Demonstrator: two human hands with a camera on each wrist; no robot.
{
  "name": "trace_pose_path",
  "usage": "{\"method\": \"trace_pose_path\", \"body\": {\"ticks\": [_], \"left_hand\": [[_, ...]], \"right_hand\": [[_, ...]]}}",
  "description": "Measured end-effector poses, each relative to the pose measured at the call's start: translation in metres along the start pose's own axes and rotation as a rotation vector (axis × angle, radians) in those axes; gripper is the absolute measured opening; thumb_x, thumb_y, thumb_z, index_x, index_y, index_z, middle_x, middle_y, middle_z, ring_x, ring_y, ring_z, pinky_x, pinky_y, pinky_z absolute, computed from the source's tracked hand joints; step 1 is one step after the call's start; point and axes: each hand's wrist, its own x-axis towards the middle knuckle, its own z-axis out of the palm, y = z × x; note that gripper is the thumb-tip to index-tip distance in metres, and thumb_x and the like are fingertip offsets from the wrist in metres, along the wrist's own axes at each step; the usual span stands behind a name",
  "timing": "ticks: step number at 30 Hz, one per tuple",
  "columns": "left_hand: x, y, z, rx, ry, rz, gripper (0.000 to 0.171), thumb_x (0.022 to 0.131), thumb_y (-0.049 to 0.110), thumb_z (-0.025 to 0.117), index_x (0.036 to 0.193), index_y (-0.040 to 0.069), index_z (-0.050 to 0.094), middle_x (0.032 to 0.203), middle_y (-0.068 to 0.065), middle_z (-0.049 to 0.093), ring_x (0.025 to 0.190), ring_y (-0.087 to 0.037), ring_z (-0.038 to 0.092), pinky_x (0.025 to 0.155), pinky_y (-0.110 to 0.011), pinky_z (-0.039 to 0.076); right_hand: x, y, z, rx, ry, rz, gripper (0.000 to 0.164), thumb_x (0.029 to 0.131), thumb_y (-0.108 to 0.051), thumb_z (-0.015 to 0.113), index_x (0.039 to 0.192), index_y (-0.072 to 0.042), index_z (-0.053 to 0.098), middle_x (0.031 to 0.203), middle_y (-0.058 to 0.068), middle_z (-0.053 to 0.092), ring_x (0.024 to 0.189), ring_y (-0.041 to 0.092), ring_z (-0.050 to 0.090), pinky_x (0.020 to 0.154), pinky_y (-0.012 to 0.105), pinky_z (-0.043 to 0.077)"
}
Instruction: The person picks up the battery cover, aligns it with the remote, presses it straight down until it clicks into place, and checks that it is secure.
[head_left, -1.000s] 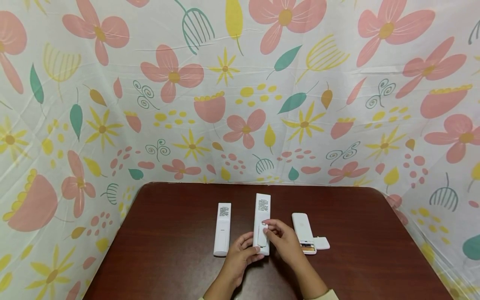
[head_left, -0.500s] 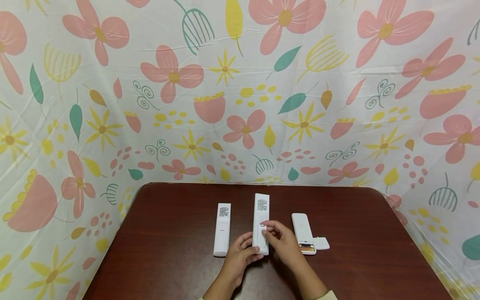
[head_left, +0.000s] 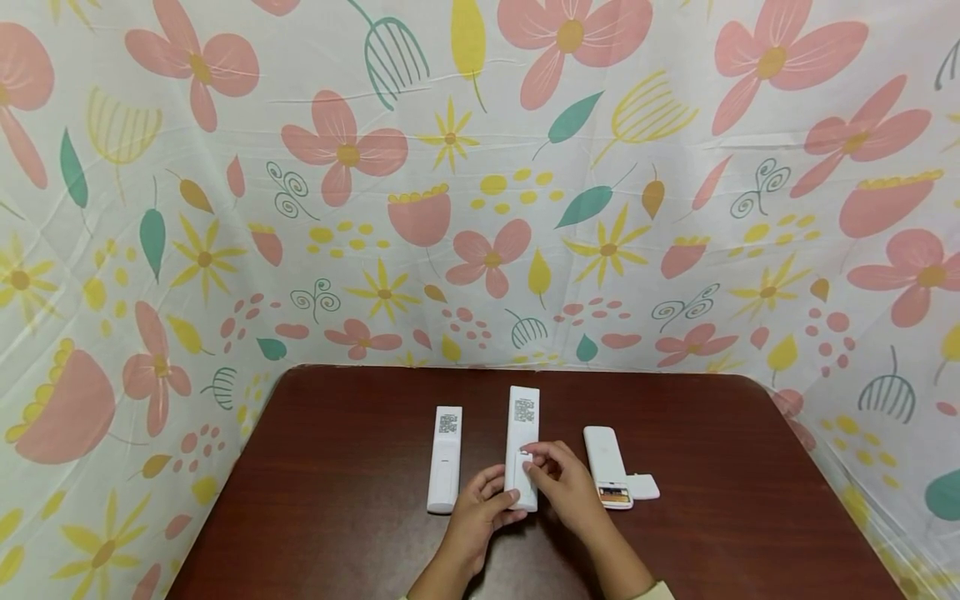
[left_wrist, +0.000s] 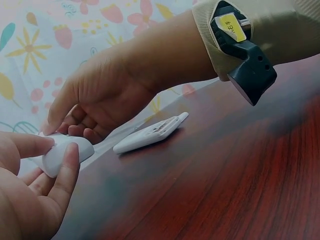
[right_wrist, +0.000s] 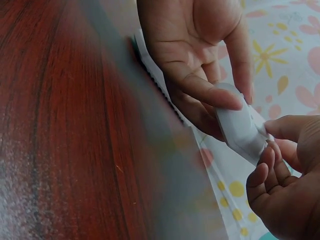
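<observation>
In the head view a white remote control [head_left: 522, 427] lies back side up between both hands, a printed label at its far end. My left hand [head_left: 477, 510] grips its near end, thumb on top and fingers beneath. My right hand [head_left: 572, 486] pinches the battery cover [head_left: 523, 485] near its upper edge, thumb and fingertips curled there. The cover lies nearly flush over the battery compartment, with a small dark gap at its top. The left wrist view shows the remote's rounded white end [left_wrist: 75, 151] between the left thumb and fingers.
Left of the hands, a second white remote [head_left: 445, 458] lies face down with its cover in place. To the right, a smaller white remote [head_left: 604, 454] has its battery bay open, a loose cover [head_left: 642, 486] beside it. Flowered cloth [head_left: 480, 250] rises behind the dark table [head_left: 337, 475].
The battery cover sat askew one second ago and now lies straighter and flatter on the remote. The remote and right fingers shifted slightly left; the other remotes stayed put.
</observation>
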Motion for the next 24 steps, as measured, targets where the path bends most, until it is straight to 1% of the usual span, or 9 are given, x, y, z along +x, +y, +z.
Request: {"method": "trace_pose_path", "body": {"ticks": [3, 7, 9, 12, 14, 16, 19, 21, 24], "left_hand": [[0.000, 0.000, 0.000, 0.001, -0.003, 0.007, 0.056, 0.093, 0.004, 0.066, 0.143, -0.008, 0.042, 0.131, -0.019, 0.061, 0.098, -0.019, 0.068, 0.079, -0.029, 0.062], [0.001, 0.001, 0.001, -0.002, 0.002, 0.004, 0.056, 0.093, 0.003, 0.066, 0.142, -0.007, 0.043, 0.130, -0.019, 0.061, 0.098, -0.020, 0.069, 0.079, -0.029, 0.062], [0.001, 0.001, 0.001, -0.002, 0.007, -0.002, 0.056, 0.092, 0.002, 0.066, 0.143, -0.007, 0.042, 0.131, -0.020, 0.061, 0.098, -0.020, 0.068, 0.079, -0.029, 0.062], [0.000, 0.001, 0.001, -0.007, 0.016, -0.014, 0.057, 0.092, 0.002, 0.066, 0.143, -0.006, 0.042, 0.131, -0.019, 0.061, 0.097, -0.020, 0.069, 0.079, -0.030, 0.062], [0.001, 0.000, 0.001, -0.009, 0.020, -0.020, 0.057, 0.092, 0.001, 0.066, 0.143, -0.006, 0.042, 0.130, -0.018, 0.062, 0.096, -0.020, 0.069, 0.078, -0.030, 0.062], [0.001, 0.000, 0.001, -0.013, 0.021, -0.022, 0.057, 0.091, 0.001, 0.066, 0.143, -0.006, 0.042, 0.127, -0.016, 0.063, 0.096, -0.020, 0.069, 0.078, -0.030, 0.062], [0.001, 0.000, 0.000, -0.016, 0.016, -0.022, 0.057, 0.090, 0.000, 0.067, 0.142, -0.006, 0.043, 0.124, -0.014, 0.064, 0.095, -0.020, 0.069, 0.077, -0.030, 0.062], [0.001, 0.000, 0.000, -0.017, 0.010, -0.020, 0.057, 0.090, 0.000, 0.067, 0.141, -0.006, 0.044, 0.123, -0.014, 0.065, 0.094, -0.020, 0.069, 0.077, -0.030, 0.062], [0.000, 0.000, 0.000, -0.012, 0.001, -0.017, 0.056, 0.090, 0.000, 0.067, 0.141, -0.006, 0.044, 0.123, -0.014, 0.065, 0.093, -0.020, 0.069, 0.077, -0.029, 0.062]], "right_hand": [[-0.001, -0.007, 0.000, -0.013, 0.010, 0.025, 0.020, 0.088, -0.002, 0.074, 0.108, -0.009, 0.073, 0.093, 0.008, 0.059, 0.079, 0.009, 0.054, 0.069, 0.018, 0.047], [-0.007, -0.026, -0.003, 0.014, 0.001, 0.034, 0.020, 0.088, 0.001, 0.073, 0.107, -0.003, 0.072, 0.091, 0.012, 0.058, 0.077, 0.011, 0.053, 0.067, 0.018, 0.045], [-0.009, -0.032, -0.005, 0.030, -0.006, 0.011, 0.020, 0.088, 0.001, 0.072, 0.108, 0.000, 0.070, 0.091, 0.014, 0.057, 0.076, 0.009, 0.052, 0.065, 0.018, 0.044], [-0.010, -0.036, -0.006, 0.070, -0.015, 0.009, 0.027, 0.087, 0.002, 0.073, 0.113, 0.002, 0.066, 0.091, 0.015, 0.056, 0.073, 0.008, 0.050, 0.062, 0.017, 0.043], [-0.009, -0.034, -0.007, 0.092, -0.014, 0.028, 0.034, 0.087, 0.002, 0.073, 0.119, 0.003, 0.062, 0.092, 0.018, 0.056, 0.072, 0.008, 0.050, 0.060, 0.018, 0.043], [-0.005, -0.025, -0.006, 0.100, 0.000, 0.071, 0.042, 0.087, -0.001, 0.075, 0.125, 0.001, 0.058, 0.095, 0.019, 0.056, 0.072, 0.009, 0.050, 0.060, 0.018, 0.044], [0.000, -0.010, -0.003, 0.063, 0.033, 0.114, 0.052, 0.087, -0.010, 0.078, 0.133, -0.004, 0.053, 0.103, 0.018, 0.057, 0.075, 0.010, 0.051, 0.062, 0.018, 0.045], [0.002, 0.000, -0.001, 0.027, 0.049, 0.129, 0.056, 0.088, -0.018, 0.079, 0.136, -0.007, 0.052, 0.108, 0.016, 0.058, 0.079, 0.010, 0.053, 0.064, 0.018, 0.046], [0.001, 0.001, -0.001, -0.005, 0.029, 0.159, 0.057, 0.091, -0.029, 0.076, 0.139, -0.009, 0.052, 0.116, 0.014, 0.063, 0.088, 0.013, 0.058, 0.067, 0.020, 0.049]]}}
